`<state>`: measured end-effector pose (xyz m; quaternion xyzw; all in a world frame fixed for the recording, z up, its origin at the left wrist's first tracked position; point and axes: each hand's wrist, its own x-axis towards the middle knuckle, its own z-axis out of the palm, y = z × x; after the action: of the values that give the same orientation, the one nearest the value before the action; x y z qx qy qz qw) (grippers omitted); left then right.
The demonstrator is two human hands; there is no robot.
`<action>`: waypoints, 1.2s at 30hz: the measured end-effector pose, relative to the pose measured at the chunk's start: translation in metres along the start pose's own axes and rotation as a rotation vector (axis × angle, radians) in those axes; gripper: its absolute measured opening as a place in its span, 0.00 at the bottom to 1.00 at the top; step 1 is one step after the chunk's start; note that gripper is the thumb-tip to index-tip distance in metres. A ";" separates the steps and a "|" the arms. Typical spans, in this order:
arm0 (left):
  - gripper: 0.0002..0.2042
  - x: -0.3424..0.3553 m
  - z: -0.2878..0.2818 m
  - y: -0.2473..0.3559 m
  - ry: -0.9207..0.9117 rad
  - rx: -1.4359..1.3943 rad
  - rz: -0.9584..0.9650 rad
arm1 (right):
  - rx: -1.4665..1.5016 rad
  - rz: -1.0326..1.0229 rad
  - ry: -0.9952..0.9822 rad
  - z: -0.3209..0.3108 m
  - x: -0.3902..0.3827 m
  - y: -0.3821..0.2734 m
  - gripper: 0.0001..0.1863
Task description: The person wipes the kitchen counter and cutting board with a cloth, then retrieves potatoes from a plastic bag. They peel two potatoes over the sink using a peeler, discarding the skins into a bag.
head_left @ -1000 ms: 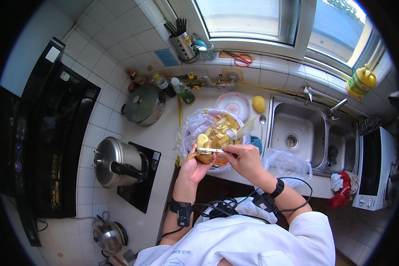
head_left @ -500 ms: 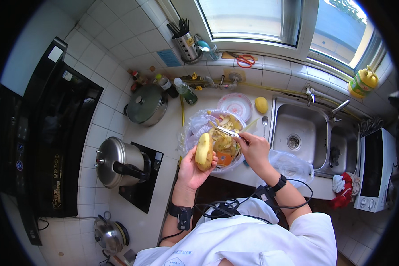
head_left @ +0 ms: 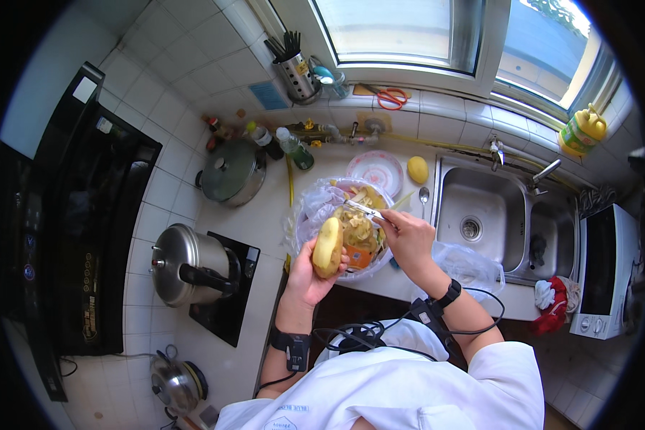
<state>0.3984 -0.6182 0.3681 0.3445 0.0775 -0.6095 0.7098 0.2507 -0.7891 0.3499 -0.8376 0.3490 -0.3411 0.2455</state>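
A partly peeled potato (head_left: 328,247) stands tilted in my left hand (head_left: 309,278), whose fingers are wrapped round its lower part. My right hand (head_left: 408,240) is closed on the handle of a metal peeler (head_left: 364,209), its head just above and to the right of the potato, apart from it. Below both hands is a bowl lined with a clear plastic bag (head_left: 304,215), holding potato peelings (head_left: 362,231) and an orange wrapper. Behind the bowl are a pink-rimmed white plate (head_left: 375,170) and a whole yellow potato (head_left: 418,170). A spoon (head_left: 423,201) lies beside the bowl.
The double steel sink (head_left: 480,208) is to the right, with a plastic bag (head_left: 466,266) at its near edge. On the left are a pressure cooker (head_left: 193,265) on a black cooktop and a lidded pot (head_left: 231,172). Bottles (head_left: 294,149) stand behind; red scissors (head_left: 392,99) lie on the sill.
The whole view has shifted slightly. My right hand and the peeler stay near the potato's upper end; my left hand keeps its grip on the potato.
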 end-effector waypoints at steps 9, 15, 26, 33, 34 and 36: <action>0.27 -0.005 0.001 0.009 0.032 -0.108 0.064 | -0.083 -0.059 -0.104 -0.007 -0.002 0.003 0.11; 0.24 0.000 0.006 0.008 0.037 -0.040 0.132 | 0.254 0.096 -0.179 -0.002 -0.004 0.001 0.13; 0.26 0.006 -0.003 0.010 -0.023 -0.366 -0.007 | 0.688 0.325 -0.340 -0.006 -0.003 -0.006 0.14; 0.27 0.014 0.007 0.006 0.041 -0.222 0.070 | 0.497 -0.142 -0.294 -0.020 -0.008 -0.030 0.09; 0.27 0.015 0.007 0.005 0.035 -0.231 0.070 | 0.465 -0.185 -0.288 -0.021 -0.008 -0.032 0.08; 0.26 0.017 0.006 0.002 0.003 -0.258 0.068 | 0.402 -0.278 -0.262 -0.023 -0.007 -0.035 0.08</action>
<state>0.4027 -0.6352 0.3644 0.2534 0.1446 -0.5694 0.7685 0.2442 -0.7657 0.3846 -0.8490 0.1212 -0.3224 0.4006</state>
